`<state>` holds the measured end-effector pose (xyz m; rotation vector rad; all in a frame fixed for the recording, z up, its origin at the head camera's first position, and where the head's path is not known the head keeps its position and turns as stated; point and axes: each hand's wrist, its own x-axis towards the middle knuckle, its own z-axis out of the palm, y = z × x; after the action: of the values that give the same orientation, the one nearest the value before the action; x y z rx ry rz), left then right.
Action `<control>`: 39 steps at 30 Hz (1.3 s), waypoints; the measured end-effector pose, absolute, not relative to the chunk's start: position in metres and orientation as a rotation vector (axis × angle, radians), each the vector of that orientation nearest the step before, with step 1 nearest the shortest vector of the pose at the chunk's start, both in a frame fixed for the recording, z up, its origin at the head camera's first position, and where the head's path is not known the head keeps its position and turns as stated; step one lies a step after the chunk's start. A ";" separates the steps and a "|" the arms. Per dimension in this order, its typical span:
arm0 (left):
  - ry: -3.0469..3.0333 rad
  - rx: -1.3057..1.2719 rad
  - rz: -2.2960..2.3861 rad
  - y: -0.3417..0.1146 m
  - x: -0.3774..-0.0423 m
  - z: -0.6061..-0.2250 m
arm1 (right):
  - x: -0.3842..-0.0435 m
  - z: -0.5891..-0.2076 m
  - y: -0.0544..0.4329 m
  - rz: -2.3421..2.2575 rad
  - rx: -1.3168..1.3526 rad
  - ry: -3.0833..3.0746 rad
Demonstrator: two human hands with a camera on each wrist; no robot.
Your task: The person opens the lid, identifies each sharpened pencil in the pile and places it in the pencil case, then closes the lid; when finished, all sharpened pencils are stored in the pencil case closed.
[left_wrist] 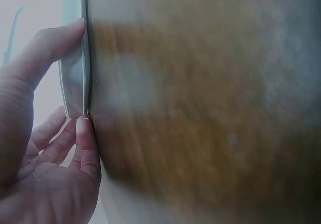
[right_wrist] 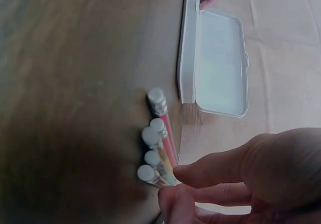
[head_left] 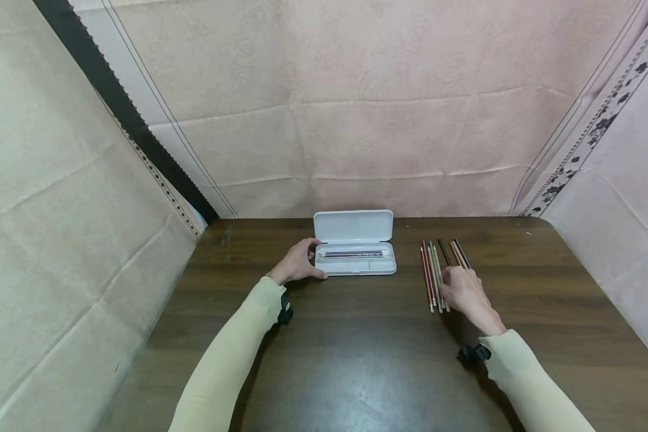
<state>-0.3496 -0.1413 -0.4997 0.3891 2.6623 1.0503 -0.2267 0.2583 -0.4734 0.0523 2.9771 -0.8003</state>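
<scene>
A white pencil case [head_left: 355, 267] lies on the table with its lid [head_left: 353, 226] raised. Several dark pencils [head_left: 351, 254] lie lengthwise inside it. My left hand [head_left: 299, 261] grips the case's left end, thumb at the front edge and fingers round the corner; the left wrist view shows the thumb [left_wrist: 67, 40] on the side wall. To the right of the case, a row of red, green and dark pencils [head_left: 426, 273] lies side by side, white erasers [right_wrist: 156, 96] toward me. Over the right part of this row, my right hand [head_left: 466, 294] pinches a pencil between thumb and fingertips; its palm hides part of the row.
The brown wooden table [head_left: 367, 354] ends at a pale cloth backdrop [head_left: 356, 150] close behind the raised lid. More cloth hangs on the left and right sides. A dark device is strapped to each wrist.
</scene>
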 end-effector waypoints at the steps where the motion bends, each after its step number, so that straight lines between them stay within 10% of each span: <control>1: 2.663 0.389 1.044 -0.141 -0.349 -0.500 | -0.227 -0.474 0.259 -0.801 0.056 2.974; 39: 2.664 0.382 1.034 -0.141 -0.351 -0.501 | -0.225 -0.480 0.262 -0.807 0.093 2.914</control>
<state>-0.3515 -0.1406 -0.5007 0.3818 2.6645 1.0343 -0.2247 0.2615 -0.4802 0.0926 2.9144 -0.8066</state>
